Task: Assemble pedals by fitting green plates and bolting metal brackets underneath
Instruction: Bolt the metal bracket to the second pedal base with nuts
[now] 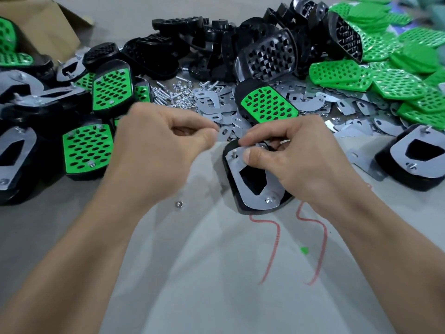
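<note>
A black pedal (pixel 243 208) lies upside down on the table, with a metal bracket (pixel 255 198) on its underside. One bolt end with a nut (pixel 269 200) shows at the bracket's near end, and another bolt end (pixel 234 154) sticks up at its far left corner. My right hand (pixel 296 160) rests on the pedal's far end, thumb and forefinger pinching at the bracket's top edge. My left hand (pixel 159 145) hovers just left of the pedal, its thumb and forefinger pressed together; whatever small thing they hold is hidden.
A loose nut (pixel 178 204) lies on the table to the left of the pedal. Finished pedals (pixel 88 148) pile up at left, one (pixel 413 162) at right. Behind are loose brackets (pixel 216 109), bolts and nuts (pixel 168 92), black pedal bodies (pixel 267 56), green plates (pixel 385 75) and a cardboard box (pixel 43 25).
</note>
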Tool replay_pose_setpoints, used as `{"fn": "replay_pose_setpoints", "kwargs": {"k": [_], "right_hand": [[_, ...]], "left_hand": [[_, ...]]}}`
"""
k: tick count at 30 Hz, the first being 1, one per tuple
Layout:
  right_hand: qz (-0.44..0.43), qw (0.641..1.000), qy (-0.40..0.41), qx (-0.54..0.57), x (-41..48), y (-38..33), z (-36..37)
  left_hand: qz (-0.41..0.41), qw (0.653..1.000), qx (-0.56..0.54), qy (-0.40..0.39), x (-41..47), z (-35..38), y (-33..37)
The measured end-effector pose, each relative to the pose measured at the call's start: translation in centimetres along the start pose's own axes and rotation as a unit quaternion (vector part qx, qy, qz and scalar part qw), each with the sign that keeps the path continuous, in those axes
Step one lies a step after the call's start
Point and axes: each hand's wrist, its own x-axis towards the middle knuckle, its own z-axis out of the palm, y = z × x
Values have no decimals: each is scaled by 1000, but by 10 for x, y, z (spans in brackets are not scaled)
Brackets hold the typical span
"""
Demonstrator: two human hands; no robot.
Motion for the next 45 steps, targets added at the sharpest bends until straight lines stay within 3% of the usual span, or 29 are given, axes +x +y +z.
{"fn": "replay_pose_setpoints", "kwargs": {"k": [5,9,13,16,21,26,31,34,38,41,45], "right_hand": [[-11,1000,7,-18,0,-1,1],[-21,999,15,24,-4,-5,-1],[-29,997,71,-6,9,-17,-2],[-48,994,-6,-102,36,-40,6],[-129,943,-130,-277,87,-77,38],[-220,871,-139,-418,101,-81,67],[-220,865,-117,-435,103,-89,77],[-188,896,-111,-386,100,-89,75],[-114,979,-36,-163,81,-78,34],[-74,997,3,-34,45,-59,0],[-29,999,42,17,18,-28,-10]], "left_hand": [[-80,985,114,99,21,-30,-28],[-24,978,184,90,27,-26,-25],[-7,984,148,98,25,-4,-10],[-19,981,167,98,16,9,-7],[14,982,167,88,-3,7,-7],[7,991,134,-25,-10,8,-3],[-12,995,95,-18,-6,2,-6],[-22,995,100,-11,-13,-2,-8],[-18,991,132,23,-36,-3,-5],[-12,988,139,66,-57,3,7],[-16,972,225,66,-77,26,32]]}}
